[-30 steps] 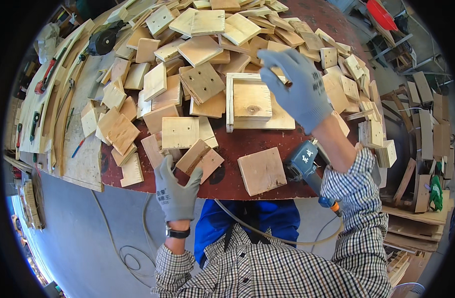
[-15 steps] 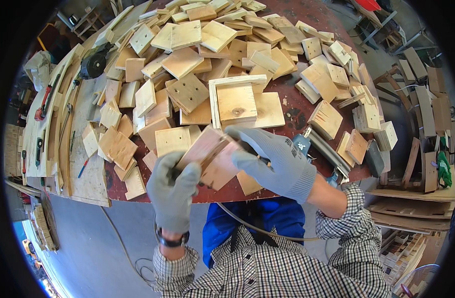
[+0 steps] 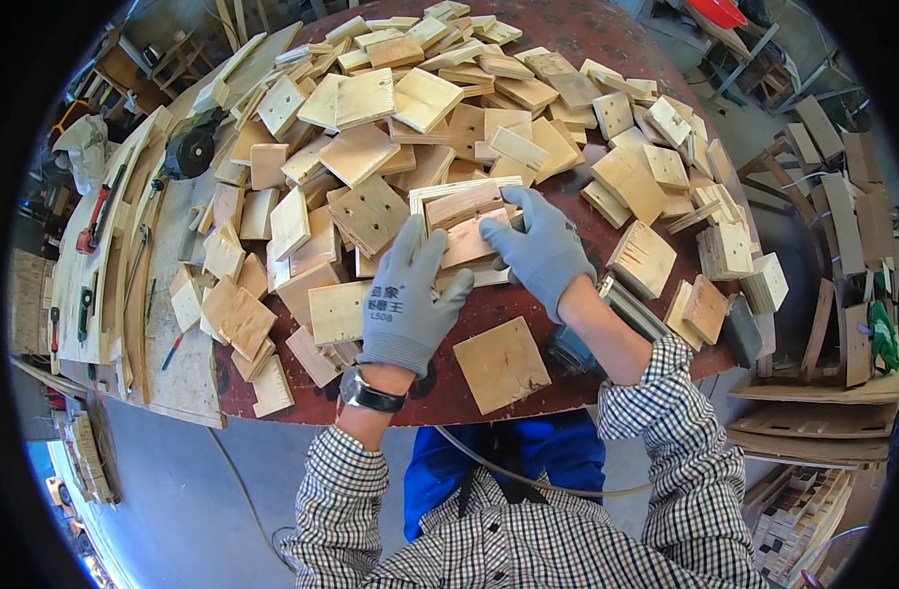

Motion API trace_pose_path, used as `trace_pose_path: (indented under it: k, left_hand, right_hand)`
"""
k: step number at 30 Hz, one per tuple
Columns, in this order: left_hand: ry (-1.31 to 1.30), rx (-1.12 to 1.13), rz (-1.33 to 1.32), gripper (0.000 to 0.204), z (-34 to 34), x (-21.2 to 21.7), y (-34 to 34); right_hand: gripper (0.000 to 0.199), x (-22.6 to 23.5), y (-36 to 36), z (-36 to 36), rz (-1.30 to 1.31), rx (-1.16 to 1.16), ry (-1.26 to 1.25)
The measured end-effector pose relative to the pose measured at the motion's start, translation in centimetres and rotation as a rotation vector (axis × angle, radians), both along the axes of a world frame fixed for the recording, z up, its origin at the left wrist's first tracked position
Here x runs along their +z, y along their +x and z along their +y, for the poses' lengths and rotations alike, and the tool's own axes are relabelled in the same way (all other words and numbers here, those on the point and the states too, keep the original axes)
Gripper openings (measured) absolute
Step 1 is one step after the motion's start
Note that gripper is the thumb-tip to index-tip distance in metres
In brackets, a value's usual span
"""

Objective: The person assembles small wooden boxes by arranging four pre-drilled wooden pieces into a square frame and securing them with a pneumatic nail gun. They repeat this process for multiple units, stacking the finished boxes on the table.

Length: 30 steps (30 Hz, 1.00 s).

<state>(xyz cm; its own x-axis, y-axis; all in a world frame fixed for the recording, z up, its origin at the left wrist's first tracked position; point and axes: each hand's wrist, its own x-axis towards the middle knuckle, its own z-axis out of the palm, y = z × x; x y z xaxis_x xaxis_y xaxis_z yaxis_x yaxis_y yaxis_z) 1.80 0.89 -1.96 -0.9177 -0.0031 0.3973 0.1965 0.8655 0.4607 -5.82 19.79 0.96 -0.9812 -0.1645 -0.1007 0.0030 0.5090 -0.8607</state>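
Note:
Both my hands wear grey gloves and hold a pinkish wooden block (image 3: 474, 239), with a strip of wood along its far side. The block lies in the corner of an L-shaped plywood frame (image 3: 469, 185) on the table. My left hand (image 3: 407, 299) grips the block's left side, index finger stretched along the frame's left arm. My right hand (image 3: 546, 245) has its thumb on the block's top and its fingers round the right end. A square plywood piece (image 3: 502, 365) lies flat near the table edge. Beneath my right forearm, a blue and grey nail gun (image 3: 626, 312) is partly hidden.
Loose plywood pieces (image 3: 366, 98) are heaped across the far side of the dark red table (image 3: 420, 398). More blocks (image 3: 646, 260) stand at the right. On the left lie long boards (image 3: 189, 294), a black round tool (image 3: 189, 152) and hand tools. A hose (image 3: 528, 476) crosses before my legs.
My hands have moved away from me and lowered the pinkish block from mid-air into the L-shaped frame. The square piece and the table's front edge now show more fully.

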Motion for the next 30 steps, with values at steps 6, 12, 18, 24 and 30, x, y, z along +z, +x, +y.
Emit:
trace_pose_path:
  k: [6, 12, 18, 24, 30]
  left_hand:
    - [0.051, 0.029, 0.037, 0.039, -0.4, -1.1, 0.3]
    - [-0.093, 0.034, 0.084, 0.032, 0.9, -0.9, -0.1]
    - [-0.096, -0.007, 0.058, 0.028, 0.4, -0.8, -0.1]
    - [-0.062, -0.022, 0.105, 0.030, 0.5, -1.5, 0.1]
    - [-0.134, 0.001, 0.096, 0.040, 0.0, -0.5, 0.1]
  right_hand:
    - [0.086, 2.6, 0.8, -0.9, 0.133, 0.253, 0.779]
    - [0.100, -0.3, -0.1, 1.9, 0.134, 0.337, 0.679]
    - [0.096, -0.4, 0.2, 1.5, 0.118, 0.310, 0.614]
    - [0.080, -0.5, 0.2, 1.6, 0.216, 0.296, 0.683]
    - [0.052, 0.6, -0.2, 2.3, 0.175, 0.340, 0.621]
